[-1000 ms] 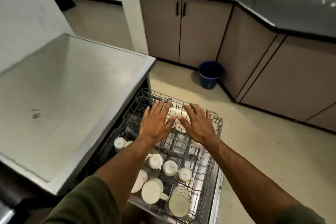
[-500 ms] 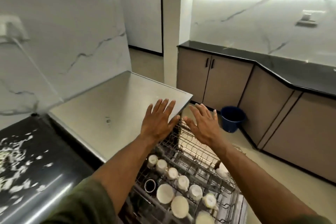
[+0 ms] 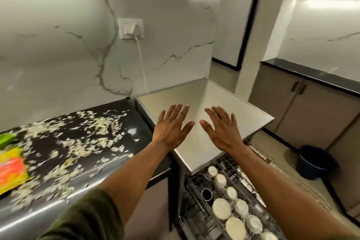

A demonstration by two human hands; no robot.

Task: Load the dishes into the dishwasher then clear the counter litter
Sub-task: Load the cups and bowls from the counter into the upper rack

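My left hand (image 3: 171,126) and my right hand (image 3: 220,128) hover side by side over the steel dishwasher top (image 3: 204,101), fingers spread and holding nothing. Below them the pulled-out dishwasher rack (image 3: 259,183) holds several white cups (image 3: 221,208) and one dark cup (image 3: 206,194), all upside down or on their sides. Pale litter scraps (image 3: 78,142) lie scattered across the black counter (image 3: 124,169) to the left.
A blurred yellow and orange packet (image 3: 11,167) and something green (image 3: 5,138) lie at the counter's left edge. A plugged wall socket (image 3: 131,31) with a white cable sits above. A blue bucket (image 3: 315,161) stands on the floor by the beige cabinets (image 3: 303,111).
Both hands have lifted off the rack and now hang above the dishwasher top. My view has swung up and left, bringing the littered counter into sight.
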